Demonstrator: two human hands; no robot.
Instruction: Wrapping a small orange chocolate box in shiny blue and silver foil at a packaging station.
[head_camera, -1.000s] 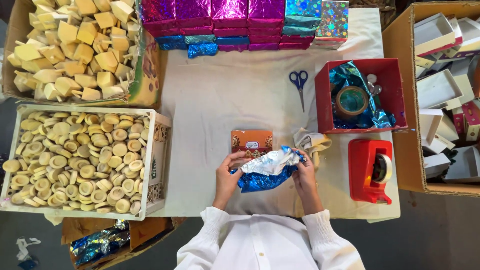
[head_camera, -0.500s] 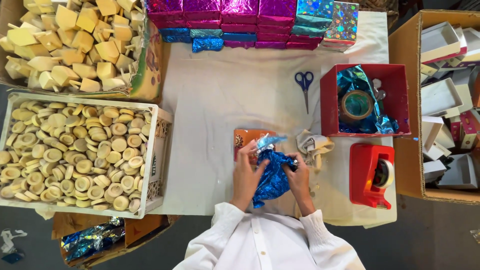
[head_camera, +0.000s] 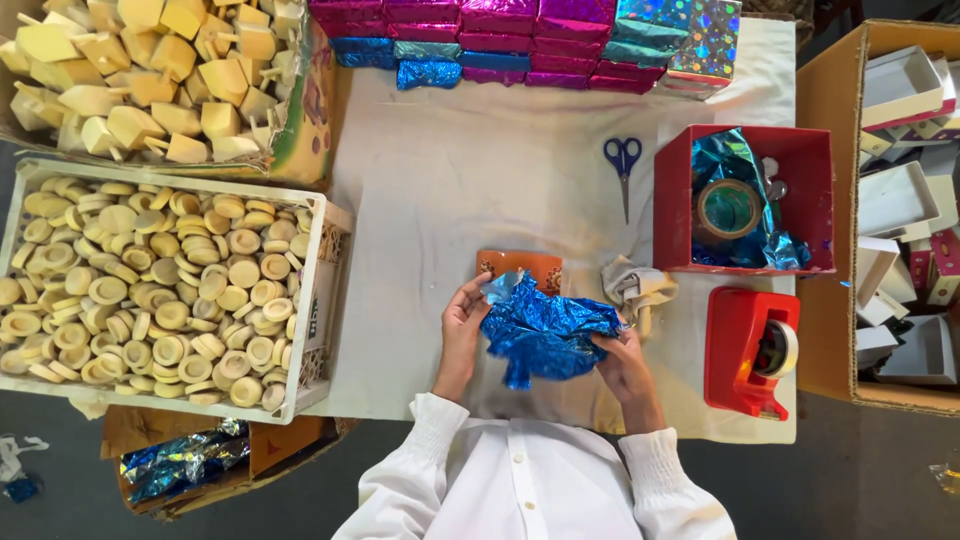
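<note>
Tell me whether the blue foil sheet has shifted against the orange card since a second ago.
Yes. The blue foil sheet has turned from lying sideways, silver side up, to blue side up, bunched below the orange card, held by the left hand and right hand.

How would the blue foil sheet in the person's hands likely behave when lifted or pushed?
The blue foil sheet is probably floppy and very light: it sags in crumpled folds between the left hand and the right hand. Its creases suggest it keeps whatever shape it is pressed into. The glossy surface may be slippery and could tear, though that is unclear.
</note>
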